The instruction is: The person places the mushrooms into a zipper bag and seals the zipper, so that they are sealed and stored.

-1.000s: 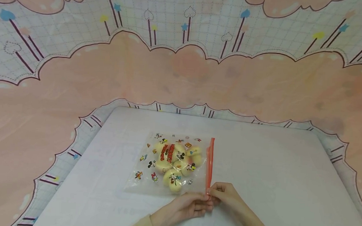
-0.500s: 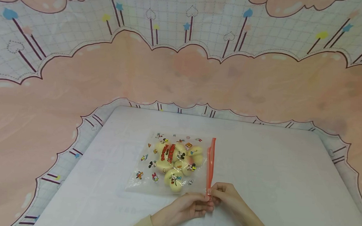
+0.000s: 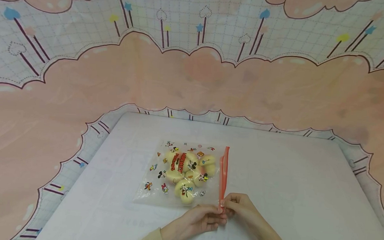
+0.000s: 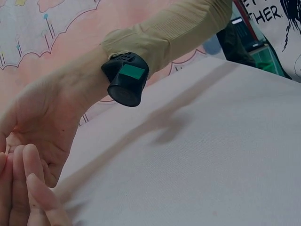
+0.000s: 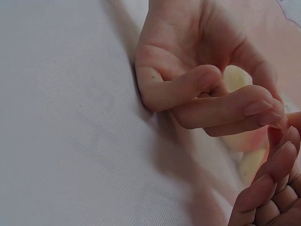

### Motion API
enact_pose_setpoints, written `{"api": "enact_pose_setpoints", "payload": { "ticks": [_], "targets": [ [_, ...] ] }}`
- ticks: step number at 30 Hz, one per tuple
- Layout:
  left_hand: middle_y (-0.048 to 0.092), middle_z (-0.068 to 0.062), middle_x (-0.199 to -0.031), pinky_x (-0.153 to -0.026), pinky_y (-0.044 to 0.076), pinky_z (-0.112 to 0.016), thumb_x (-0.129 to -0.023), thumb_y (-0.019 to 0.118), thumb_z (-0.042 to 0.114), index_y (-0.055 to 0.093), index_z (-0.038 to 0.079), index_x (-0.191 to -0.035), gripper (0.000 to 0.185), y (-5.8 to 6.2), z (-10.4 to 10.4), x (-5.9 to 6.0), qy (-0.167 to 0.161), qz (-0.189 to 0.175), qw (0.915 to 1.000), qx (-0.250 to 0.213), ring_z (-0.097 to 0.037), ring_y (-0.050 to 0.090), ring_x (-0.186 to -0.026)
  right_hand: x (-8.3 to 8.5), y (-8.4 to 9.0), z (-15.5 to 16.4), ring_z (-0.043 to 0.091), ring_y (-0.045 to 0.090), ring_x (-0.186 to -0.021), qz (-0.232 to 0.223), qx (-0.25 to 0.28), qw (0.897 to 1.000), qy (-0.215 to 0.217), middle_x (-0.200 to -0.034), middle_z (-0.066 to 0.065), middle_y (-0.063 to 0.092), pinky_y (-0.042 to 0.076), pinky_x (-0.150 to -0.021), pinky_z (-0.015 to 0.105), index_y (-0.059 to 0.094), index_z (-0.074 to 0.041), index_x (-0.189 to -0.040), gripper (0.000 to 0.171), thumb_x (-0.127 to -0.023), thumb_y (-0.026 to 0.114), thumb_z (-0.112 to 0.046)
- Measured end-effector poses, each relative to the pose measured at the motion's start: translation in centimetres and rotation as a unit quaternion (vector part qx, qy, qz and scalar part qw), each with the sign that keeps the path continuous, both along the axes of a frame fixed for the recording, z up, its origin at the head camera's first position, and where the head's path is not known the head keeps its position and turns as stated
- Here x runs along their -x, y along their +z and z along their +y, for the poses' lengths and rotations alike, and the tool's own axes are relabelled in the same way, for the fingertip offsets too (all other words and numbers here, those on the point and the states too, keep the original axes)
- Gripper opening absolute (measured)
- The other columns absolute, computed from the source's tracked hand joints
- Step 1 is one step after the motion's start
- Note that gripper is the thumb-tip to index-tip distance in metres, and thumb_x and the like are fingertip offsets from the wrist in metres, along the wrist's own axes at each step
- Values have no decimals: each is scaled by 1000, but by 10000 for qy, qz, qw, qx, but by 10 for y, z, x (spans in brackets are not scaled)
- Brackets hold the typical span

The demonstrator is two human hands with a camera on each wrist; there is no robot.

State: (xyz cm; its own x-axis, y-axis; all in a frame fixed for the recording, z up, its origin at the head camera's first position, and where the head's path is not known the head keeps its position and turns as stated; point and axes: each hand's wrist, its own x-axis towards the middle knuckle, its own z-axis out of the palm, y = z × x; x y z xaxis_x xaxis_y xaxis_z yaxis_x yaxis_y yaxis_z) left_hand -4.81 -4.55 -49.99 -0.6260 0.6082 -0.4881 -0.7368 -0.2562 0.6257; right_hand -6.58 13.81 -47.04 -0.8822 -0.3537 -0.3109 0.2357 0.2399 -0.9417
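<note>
Zip bag [image 3: 182,174] unmoved; left hand [image 3: 193,223] and right hand [image 3: 241,207] still pinch its orange seal [image 3: 223,177].

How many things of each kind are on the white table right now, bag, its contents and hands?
Printed zip bag with orange zip strip: 1
Pale yellow round pieces inside it: several, overlapping, exact count unclear
Hands pinching the strip's near end: 2, left hand and right hand
Total: 3 countable things, plus the bag's contents
</note>
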Motion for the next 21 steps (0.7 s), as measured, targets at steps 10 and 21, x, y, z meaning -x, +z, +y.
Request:
{"api": "enact_pose_setpoints", "payload": {
  "ticks": [10, 21],
  "targets": [
    [72, 5, -82, -69, 51, -15, -93, 54, 13, 70, 14, -92, 16, 2, 0, 0, -39, 8, 10000, -34, -4, 69, -80, 2, -2, 1, 1, 46, -58, 13, 23, 10000, 40, -60, -11, 51, 39, -55, 17, 57, 20, -91, 32, -88, 60, -12],
    [71, 6, -82, -70, 50, -16, -92, 54, 13, 68, 17, -84, 17, 1, 0, 1, -44, -40, 10000, -53, -4, 68, -79, 3, -1, 1, 1, 45, -56, 16, 76, 10000, 50, -58, -11, 49, 39, -54, 17, 59, 9, -79, 23, -86, 62, -12]
  ]
}}
